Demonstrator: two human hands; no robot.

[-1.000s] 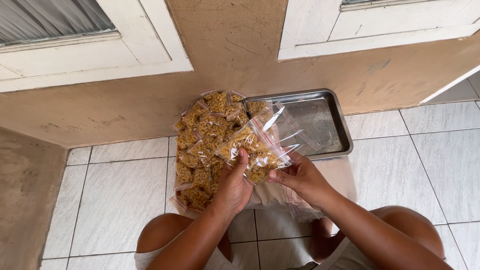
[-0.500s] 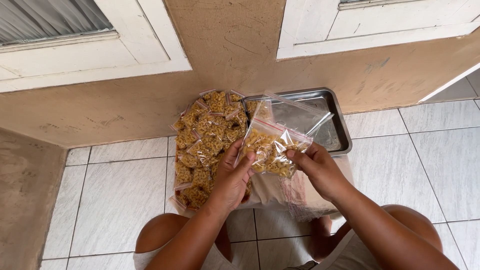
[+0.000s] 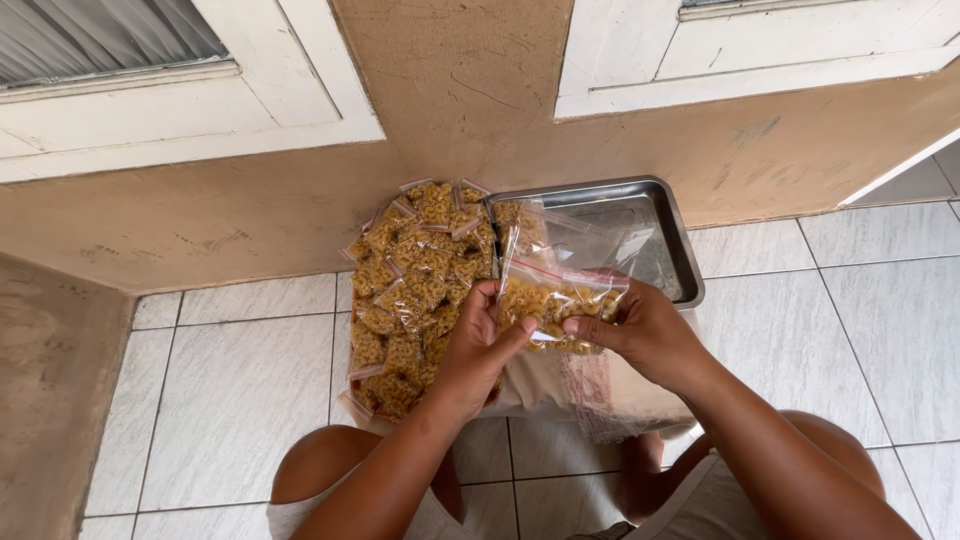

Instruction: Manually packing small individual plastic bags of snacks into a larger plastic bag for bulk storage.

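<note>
Both hands are up in front of the person, sharing one small clear zip bag of elbow macaroni (image 3: pixel 548 300). The left hand (image 3: pixel 478 350) pinches the bag's left edge, thumb across the front and fingers curled tight behind it. The right hand (image 3: pixel 640 335) clamps the right side, thumb and fingertips pressed together on the plastic just under the red seal strip. The bag hangs in the air above the near edge of a steel tray (image 3: pixel 675 235), which sits on the tiled floor (image 3: pixel 230 390) against the tan wall (image 3: pixel 450 90). Just left of the tray lies a heap of filled macaroni bags (image 3: pixel 415 290). Below the hands, a larger clear plastic bag (image 3: pixel 590 395) rests on the floor between the person's knees.
</note>
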